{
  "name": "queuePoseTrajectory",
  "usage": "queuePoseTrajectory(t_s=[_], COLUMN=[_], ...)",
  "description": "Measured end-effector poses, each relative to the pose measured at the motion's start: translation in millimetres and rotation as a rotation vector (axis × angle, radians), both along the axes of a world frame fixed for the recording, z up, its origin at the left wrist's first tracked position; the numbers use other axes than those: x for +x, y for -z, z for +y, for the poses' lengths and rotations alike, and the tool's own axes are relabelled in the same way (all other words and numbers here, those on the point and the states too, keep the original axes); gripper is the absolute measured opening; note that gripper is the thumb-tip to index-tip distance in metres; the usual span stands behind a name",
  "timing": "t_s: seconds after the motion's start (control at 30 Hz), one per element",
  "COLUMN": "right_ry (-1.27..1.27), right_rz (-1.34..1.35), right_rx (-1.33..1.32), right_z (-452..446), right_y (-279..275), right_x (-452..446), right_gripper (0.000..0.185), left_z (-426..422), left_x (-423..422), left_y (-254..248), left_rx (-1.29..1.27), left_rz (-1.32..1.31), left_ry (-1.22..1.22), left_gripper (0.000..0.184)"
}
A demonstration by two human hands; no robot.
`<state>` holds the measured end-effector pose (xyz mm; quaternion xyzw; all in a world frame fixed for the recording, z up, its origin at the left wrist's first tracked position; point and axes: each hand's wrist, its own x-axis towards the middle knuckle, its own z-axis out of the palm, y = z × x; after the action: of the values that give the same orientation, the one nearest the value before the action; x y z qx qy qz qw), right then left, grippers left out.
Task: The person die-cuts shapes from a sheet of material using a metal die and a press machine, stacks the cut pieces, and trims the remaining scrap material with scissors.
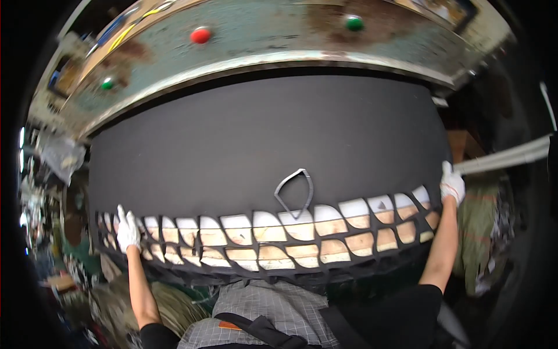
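A wide black sheet (261, 134) covers the work surface, its near strip cut into rows of leaf-shaped holes. Pale, worn board (273, 234) shows through them. On the sheet, by the upper row of holes, rests a thin pointed-oval cutting die (311, 192). My left hand (128, 232), in a white glove, grips the perforated strip near its left end, index finger stretched forward. At the right edge of the sheet, my gloved right hand (452, 185) is closed on the border with one digit pointing up; its other fingers are partly hidden.
A worn green machine beam (279, 35) spans the far side, with a red button (200, 35) and green buttons (354, 23). Pale strips (505, 156) jut in from the right. Olive sacks (479, 232) stand at right, and a clear plastic bag (61, 154) hangs at left.
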<state>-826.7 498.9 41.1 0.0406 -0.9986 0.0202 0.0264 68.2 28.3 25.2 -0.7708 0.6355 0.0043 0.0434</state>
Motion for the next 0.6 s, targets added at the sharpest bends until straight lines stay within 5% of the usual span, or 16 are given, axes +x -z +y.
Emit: queuePoseTrajectory(t_s=[0.1,0.13,0.2,0.27,0.3,0.33,0.43,0.5,0.53,0.6], right_ry=[0.073,0.083,0.105,-0.083,-0.28,-0.51,-1.498,-0.686,-0.724,-0.709], right_rz=[0.0,-0.028,-0.056,0.167,0.29,0.312,0.281,-0.461,-0.073,-0.222], right_rx=[0.023,0.03,0.129,0.359,0.256,-0.088,0.117,-0.395,-0.267,-0.298], right_z=[-5.8,-5.3,-0.1,-70.1,-81.9,-99.8,-167.1,-226.6,-230.0,-238.4], right_y=[6.2,13.1,34.1,-10.3,10.1,26.2,30.8,-36.9,4.9,12.8], right_x=[-15.9,-22.4,-55.6,24.4,24.0,45.3,205.1,364.6,387.0,385.1], right_gripper=[0.088,0.083,0.066,0.048,0.055,0.057,0.045,0.032,0.026,0.025], left_z=[-4.4,4.3,4.0,-2.6,-7.1,-16.1,-60.9,-96.9,-132.6,-176.2], left_x=[33.9,-4.4,-0.8,33.7,28.7,54.2,84.8,138.8,185.1,247.3], left_y=[31.7,-5.3,-13.3,-18.1,-48.4,-38.2,-63.8,-40.3,-13.7,4.2], left_rx=[-0.229,0.0,0.07,0.144,0.266,0.035,-0.322,-0.448,-0.334,-0.245], left_rz=[-0.2,-0.147,-0.037,0.095,0.112,0.074,0.022,0.032,-0.113,0.117], left_ry=[0.127,-0.026,-0.011,0.147,0.124,0.304,0.321,0.338,0.192,-0.009], left_gripper=[0.07,0.07,0.073,0.08,0.076,0.067,0.052,0.052,0.059,0.074])
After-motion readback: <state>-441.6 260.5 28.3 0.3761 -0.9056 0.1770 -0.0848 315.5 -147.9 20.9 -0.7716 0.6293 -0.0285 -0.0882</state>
